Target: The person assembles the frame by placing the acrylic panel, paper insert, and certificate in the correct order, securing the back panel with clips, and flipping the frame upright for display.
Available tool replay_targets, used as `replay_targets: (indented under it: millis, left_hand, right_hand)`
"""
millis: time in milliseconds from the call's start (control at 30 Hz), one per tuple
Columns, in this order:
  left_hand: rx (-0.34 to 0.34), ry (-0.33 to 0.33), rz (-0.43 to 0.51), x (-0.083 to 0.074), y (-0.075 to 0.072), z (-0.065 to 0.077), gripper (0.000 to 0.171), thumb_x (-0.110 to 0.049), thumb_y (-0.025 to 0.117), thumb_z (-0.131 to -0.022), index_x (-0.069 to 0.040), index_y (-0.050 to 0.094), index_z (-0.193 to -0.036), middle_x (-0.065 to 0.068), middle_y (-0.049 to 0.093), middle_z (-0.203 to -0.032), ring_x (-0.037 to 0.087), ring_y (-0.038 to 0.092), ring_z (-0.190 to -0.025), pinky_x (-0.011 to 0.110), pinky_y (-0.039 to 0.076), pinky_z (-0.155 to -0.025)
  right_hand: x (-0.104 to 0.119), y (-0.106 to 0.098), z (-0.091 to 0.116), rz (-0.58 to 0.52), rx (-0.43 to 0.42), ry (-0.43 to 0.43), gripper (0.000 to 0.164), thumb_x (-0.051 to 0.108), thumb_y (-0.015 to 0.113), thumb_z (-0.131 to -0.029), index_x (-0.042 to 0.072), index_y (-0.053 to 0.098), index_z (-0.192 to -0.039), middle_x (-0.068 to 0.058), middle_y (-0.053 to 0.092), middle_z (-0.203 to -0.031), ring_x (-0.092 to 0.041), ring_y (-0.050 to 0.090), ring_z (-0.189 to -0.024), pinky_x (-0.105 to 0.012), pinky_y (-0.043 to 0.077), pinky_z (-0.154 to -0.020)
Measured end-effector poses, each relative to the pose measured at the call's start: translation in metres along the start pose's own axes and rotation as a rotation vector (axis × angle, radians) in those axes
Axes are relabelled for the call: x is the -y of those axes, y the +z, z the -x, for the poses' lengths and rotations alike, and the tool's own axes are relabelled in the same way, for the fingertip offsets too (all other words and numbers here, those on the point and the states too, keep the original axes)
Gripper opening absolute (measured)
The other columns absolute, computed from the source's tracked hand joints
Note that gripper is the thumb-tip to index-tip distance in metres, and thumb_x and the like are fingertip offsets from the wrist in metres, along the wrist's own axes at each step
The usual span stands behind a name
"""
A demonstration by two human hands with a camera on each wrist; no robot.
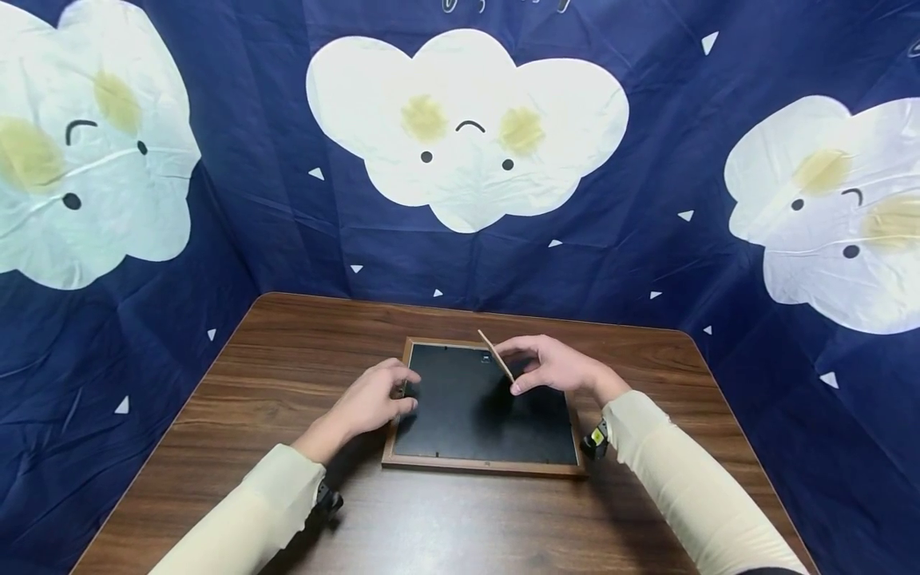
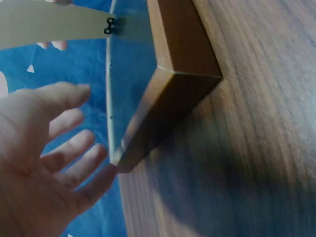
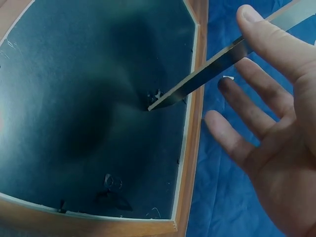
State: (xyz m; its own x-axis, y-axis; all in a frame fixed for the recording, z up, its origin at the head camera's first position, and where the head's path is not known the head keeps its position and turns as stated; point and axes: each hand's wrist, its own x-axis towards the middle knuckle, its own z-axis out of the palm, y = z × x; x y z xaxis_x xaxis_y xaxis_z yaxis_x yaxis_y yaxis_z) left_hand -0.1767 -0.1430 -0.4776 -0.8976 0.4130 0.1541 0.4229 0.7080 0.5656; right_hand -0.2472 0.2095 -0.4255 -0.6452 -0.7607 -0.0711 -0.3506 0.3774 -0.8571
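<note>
A wooden picture frame (image 1: pixel 487 467) lies face down on the table, its black backing board (image 1: pixel 453 407) upward. My right hand (image 1: pixel 549 367) pinches a thin flat stand leg (image 1: pixel 496 356) between thumb and fingers, tilted up over the backing. In the right wrist view, the lower end of the leg (image 3: pixel 197 76) is close by a small metal hanger (image 3: pixel 157 94). My left hand (image 1: pixel 370 395) is at the frame's left edge, fingers spread and holding nothing. The left wrist view has its fingertips (image 2: pixel 106 173) right by a frame corner.
The brown wood-grain table (image 1: pixel 287 343) extends around the frame on all sides. Behind and beside it hangs a dark blue cloth (image 1: pixel 273 216) printed with white clouds. A small black device (image 1: pixel 595 439) sits at the right wrist, another (image 1: pixel 328 501) at the left.
</note>
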Motion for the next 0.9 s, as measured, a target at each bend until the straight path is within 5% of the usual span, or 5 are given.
replay_targets:
  millis: [233, 400, 667, 900]
  left_hand:
    - [-0.052, -0.202, 0.003, 0.011, 0.005, 0.000, 0.058, -0.019, 0.080, -0.086, -0.001, 0.061, -0.138, 0.016, 0.065, -0.123, 0.034, 0.064, -0.113, 0.051, 0.052, -0.098]
    - [-0.041, -0.320, 0.077, 0.015, 0.008, -0.001, 0.060, -0.016, 0.081, -0.082, 0.005, 0.061, -0.135, 0.018, 0.069, -0.119, 0.035, 0.065, -0.114, 0.053, 0.050, -0.102]
    - [-0.037, -0.396, 0.206, 0.019, 0.012, 0.001, 0.056, -0.006, 0.081, -0.077, 0.002, 0.065, -0.130, 0.010, 0.072, -0.104, 0.016, 0.069, -0.081, 0.036, 0.054, -0.081]
    - [-0.051, -0.464, 0.455, 0.016, 0.016, 0.002, 0.059, 0.012, 0.074, -0.078, 0.008, 0.059, -0.135, 0.016, 0.062, -0.105, 0.014, 0.065, -0.067, 0.032, 0.061, -0.060]
  right_hand:
    - [-0.001, 0.007, -0.004, 0.053, -0.008, 0.006, 0.070, 0.008, 0.084, -0.083, 0.016, 0.055, -0.146, -0.008, 0.060, -0.143, -0.029, 0.055, -0.135, -0.064, 0.045, -0.106]
    - [-0.001, 0.011, -0.006, 0.077, -0.009, -0.013, 0.066, 0.009, 0.084, -0.083, 0.016, 0.059, -0.143, -0.004, 0.062, -0.142, -0.028, 0.054, -0.135, -0.064, 0.046, -0.105]
    - [-0.003, 0.020, -0.009, 0.126, -0.027, -0.031, 0.066, 0.019, 0.087, -0.082, 0.014, 0.060, -0.142, -0.006, 0.062, -0.141, -0.031, 0.055, -0.132, -0.061, 0.047, -0.103]
    - [-0.001, 0.028, -0.012, 0.167, -0.046, -0.058, 0.064, 0.020, 0.088, -0.080, 0.015, 0.063, -0.139, -0.004, 0.065, -0.135, -0.031, 0.057, -0.127, -0.062, 0.046, -0.102]
